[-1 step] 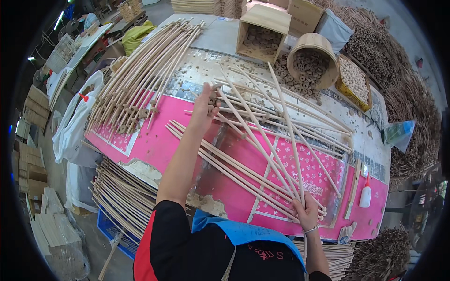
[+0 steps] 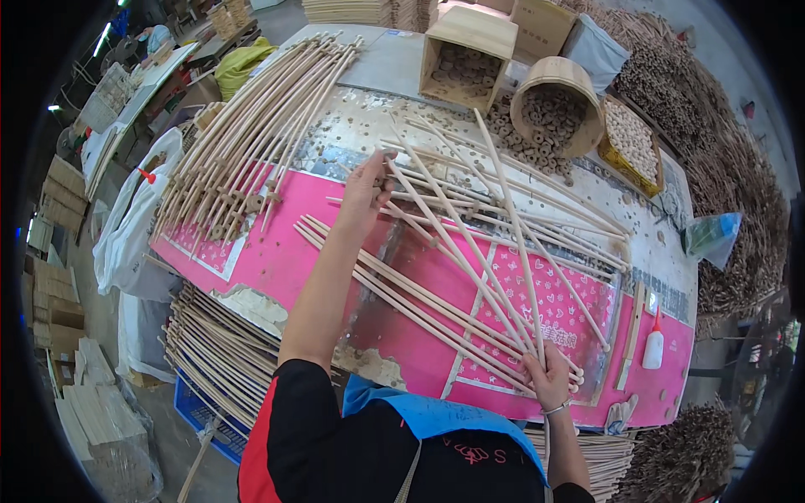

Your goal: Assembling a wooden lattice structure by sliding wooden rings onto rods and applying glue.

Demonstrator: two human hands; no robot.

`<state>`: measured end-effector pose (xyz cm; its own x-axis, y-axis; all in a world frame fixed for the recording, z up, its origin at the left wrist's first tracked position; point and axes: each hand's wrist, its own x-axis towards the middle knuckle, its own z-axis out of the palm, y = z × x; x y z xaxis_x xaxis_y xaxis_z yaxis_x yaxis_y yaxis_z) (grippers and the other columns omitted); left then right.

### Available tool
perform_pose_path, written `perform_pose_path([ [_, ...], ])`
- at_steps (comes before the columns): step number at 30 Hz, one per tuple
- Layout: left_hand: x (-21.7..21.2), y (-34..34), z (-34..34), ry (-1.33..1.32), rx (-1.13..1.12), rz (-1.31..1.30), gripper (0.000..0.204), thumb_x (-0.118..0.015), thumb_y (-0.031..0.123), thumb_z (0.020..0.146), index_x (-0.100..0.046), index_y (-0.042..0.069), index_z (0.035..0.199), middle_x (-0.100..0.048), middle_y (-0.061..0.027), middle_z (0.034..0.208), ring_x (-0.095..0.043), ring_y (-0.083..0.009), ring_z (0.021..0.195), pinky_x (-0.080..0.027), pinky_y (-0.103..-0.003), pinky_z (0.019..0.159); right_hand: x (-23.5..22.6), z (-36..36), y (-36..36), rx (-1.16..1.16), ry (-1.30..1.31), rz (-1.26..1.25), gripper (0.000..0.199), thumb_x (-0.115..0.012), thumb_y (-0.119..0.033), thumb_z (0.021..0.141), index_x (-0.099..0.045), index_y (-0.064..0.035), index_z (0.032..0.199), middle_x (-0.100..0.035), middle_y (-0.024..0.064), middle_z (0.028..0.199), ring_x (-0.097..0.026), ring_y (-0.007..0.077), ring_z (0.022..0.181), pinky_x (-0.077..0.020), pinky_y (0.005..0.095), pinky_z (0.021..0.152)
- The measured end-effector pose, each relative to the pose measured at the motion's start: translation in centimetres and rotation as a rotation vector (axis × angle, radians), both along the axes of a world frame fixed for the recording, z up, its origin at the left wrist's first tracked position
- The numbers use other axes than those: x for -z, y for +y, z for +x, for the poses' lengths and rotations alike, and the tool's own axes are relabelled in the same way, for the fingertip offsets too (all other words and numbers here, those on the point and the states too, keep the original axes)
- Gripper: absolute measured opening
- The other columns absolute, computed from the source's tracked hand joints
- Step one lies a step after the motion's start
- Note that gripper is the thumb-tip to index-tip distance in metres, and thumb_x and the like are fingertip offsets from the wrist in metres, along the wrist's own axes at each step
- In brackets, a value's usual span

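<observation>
Fingers of the left hand [image 2: 362, 193] draw in slightly since the earlier frame, while the right hand [image 2: 547, 381] keeps its place at the near edge of the pink covering [image 2: 293, 201]. From my remote seat I see the left hand curled around a few brown rings [image 2: 388, 155] at the far end of a rod, and the right one pinching pale rods [image 2: 521, 251] where they converge, right of centre. My worry is the crossing: the rods fan out over one another, so a tug on one could drag its neighbours or roll them to the right, toward the white bottle [image 2: 653, 348], and perhaps tip it. A ring pinched off-centre may catch on the rod's tip or slip away among the others. Much is kept from me: the left fingers hide the rod's tip, so I can't tell whether any ring sits around it; the right palm covers the grip, so I can't count the rods inside it; and one rod runs below that hand, across the blue apron [image 2: 444, 419], its near end lost to me
</observation>
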<state>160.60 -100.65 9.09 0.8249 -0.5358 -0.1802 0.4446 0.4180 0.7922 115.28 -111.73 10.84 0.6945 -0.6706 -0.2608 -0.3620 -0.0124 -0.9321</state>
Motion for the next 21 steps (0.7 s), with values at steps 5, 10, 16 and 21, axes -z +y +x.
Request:
perform_pose_path([
  [5, -0.7, -1.6, -2.8, -0.060, 0.165, 0.089, 0.025, -0.069, 0.029, 0.098, -0.070, 0.004, 0.102, -0.057, 0.0035, 0.075, -0.046, -0.0026, 0.057, -0.033, -0.018, 0.046, -1.4, 1.8, -1.5, 0.022, 0.024, -0.122, 0.013, -0.065, -0.010, 0.096, -0.064, -0.0009, 0.105, -0.068, 0.0030, 0.069, -0.062, 0.0074, 0.056, -0.0464, 0.0240, 0.050],
  [10, -0.3, -4.6, -9.7, -0.082, 0.487, 0.154, 0.022, -0.070, 0.029, 0.098, -0.070, 0.007, 0.100, -0.058, 0.0045, 0.074, -0.051, -0.0021, 0.060, -0.035, -0.018, 0.048, -1.2, 5.9, -5.0, -0.023, 0.048, -0.334, 0.015, -0.066, -0.017, 0.097, -0.063, -0.0029, 0.100, -0.069, 0.0072, 0.071, -0.065, 0.0138, 0.058, -0.0481, 0.0303, 0.052],
  [16, -0.1, -2.1, -6.9, 0.063, 0.321, 0.130, 0.031, -0.060, 0.011, 0.097, -0.059, 0.000, 0.126, -0.066, -0.0056, 0.099, -0.062, -0.0092, 0.075, -0.043, -0.020, 0.048, -0.5, 6.2, -8.0, 0.071, -0.001, -0.702, 0.015, -0.067, -0.011, 0.096, -0.067, -0.0007, 0.107, -0.061, 0.0024, 0.076, -0.052, 0.0100, 0.066, -0.0431, 0.0280, 0.061],
  [21, 0.9, 0.5, -2.2, 0.085, 0.214, -0.040, 0.026, -0.056, 0.007, 0.101, -0.060, 0.000, 0.125, -0.068, -0.0158, 0.122, -0.065, -0.0144, 0.083, -0.045, -0.018, 0.054, -1.5, 3.2, -6.3, 0.011, -0.004, -0.292, 0.026, -0.067, -0.011, 0.095, -0.067, 0.0024, 0.118, -0.064, 0.0016, 0.072, -0.054, 0.0062, 0.063, -0.0422, 0.0255, 0.057],
])
